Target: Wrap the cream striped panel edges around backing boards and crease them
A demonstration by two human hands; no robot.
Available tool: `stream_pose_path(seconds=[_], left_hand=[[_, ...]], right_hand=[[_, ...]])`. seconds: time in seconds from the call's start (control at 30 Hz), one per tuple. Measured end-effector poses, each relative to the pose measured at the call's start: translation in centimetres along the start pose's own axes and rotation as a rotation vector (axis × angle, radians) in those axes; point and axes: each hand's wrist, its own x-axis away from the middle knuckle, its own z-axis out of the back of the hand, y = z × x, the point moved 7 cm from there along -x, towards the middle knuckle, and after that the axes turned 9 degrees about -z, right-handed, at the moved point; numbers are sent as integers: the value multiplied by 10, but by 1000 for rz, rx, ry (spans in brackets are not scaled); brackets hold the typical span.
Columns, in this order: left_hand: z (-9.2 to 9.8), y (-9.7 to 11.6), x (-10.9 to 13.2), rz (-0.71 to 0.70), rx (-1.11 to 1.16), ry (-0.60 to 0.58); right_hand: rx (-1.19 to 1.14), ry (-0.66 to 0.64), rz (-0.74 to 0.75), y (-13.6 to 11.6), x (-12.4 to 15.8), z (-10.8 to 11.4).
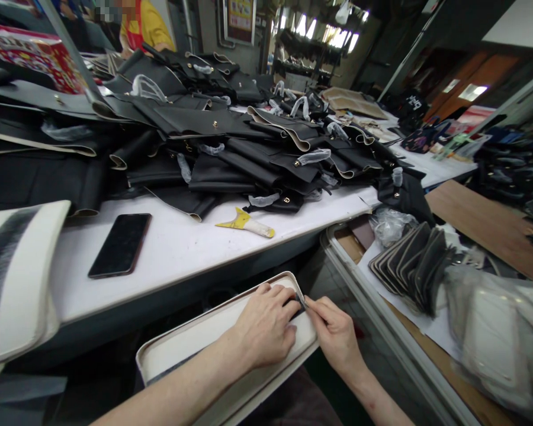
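A long white panel [208,337] with rounded corners, a raised rim and a dark stripe lies slantwise below the table edge. Over its far end my left hand [266,322] holds it from above, fingers bent against the surface by the stripe, thumb tucked towards me. My right hand [335,331] pinches the rim at the panel's right end between thumb and forefinger. Whether a small tool or loose thread is in that pinch is too small to tell. Similar white striped panels [48,254] are stacked at the left.
On the white table [177,248] lie a black phone [121,245] and a yellow-and-white scraper-like tool [246,223]. Behind them heaps of black bag pieces [244,160] spread out. At right, dark flat pieces [413,266] and plastic-wrapped items [497,337] fill a metal-edged bench. A person in yellow [153,26] is beyond.
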Motion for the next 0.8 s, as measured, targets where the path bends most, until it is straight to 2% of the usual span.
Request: stream_pose_path(seconds=[0.13, 0.27, 0.37, 0.43, 0.5, 0.6, 0.7, 0.8], left_hand=[[-5, -2, -1, 3, -21, -8], [-5, -2, 0, -28, -30, 15], [-6, 0, 0, -87, -59, -6], [-7, 0, 0, -100, -77, -20], [-7, 0, 0, -105, -88, -24], [-5, 1, -1, -100, -83, -25], [-4, -1, -1, -72, -69, -24], [-3, -5, -1, -47, -38, -14]], right_hand=[[247, -25, 97, -8, 1, -6], [553, -72, 213, -18, 8, -21], [638, -117, 225, -25, 10, -25], [561, -128, 201, -28, 7, -19], [372, -147, 120, -25, -1, -9], [-58, -211, -198, 2, -20, 1], [-413, -337, -481, 31, -33, -7], [-535, -521, -570, 41, -43, -20]])
